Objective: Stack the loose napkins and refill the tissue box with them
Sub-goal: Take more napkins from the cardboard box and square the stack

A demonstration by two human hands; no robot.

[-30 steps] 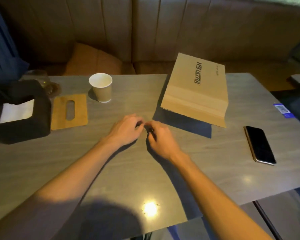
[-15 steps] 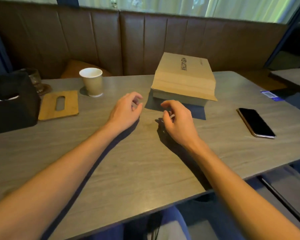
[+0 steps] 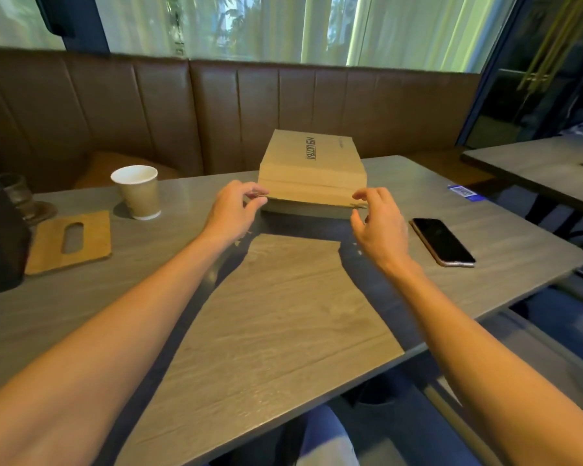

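Left hand (image 3: 231, 213) and right hand (image 3: 379, 227) now forward at corners of flat kraft-paper bag (image 3: 312, 156), half-curled, grip unclear

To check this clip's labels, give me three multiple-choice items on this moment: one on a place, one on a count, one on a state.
1. Where does the black smartphone lie?
A) on the grey wood-grain table, right of the tan cardboard box
B) on top of that box
C) on the bench

2. How many white-rimmed paper cups stand on the table?
A) none
B) one
C) three

3. How is the flat wooden lid with the oval slot placed?
A) lying flat on the table beside the dark tissue box
B) fitted on the tissue box
C) standing on edge

Answers:
1 A, the phone lies on the tabletop to the right of the cardboard box.
2 B, a single cup stands left of the cardboard box.
3 A, the lid rests flat on the table, off the tissue box.
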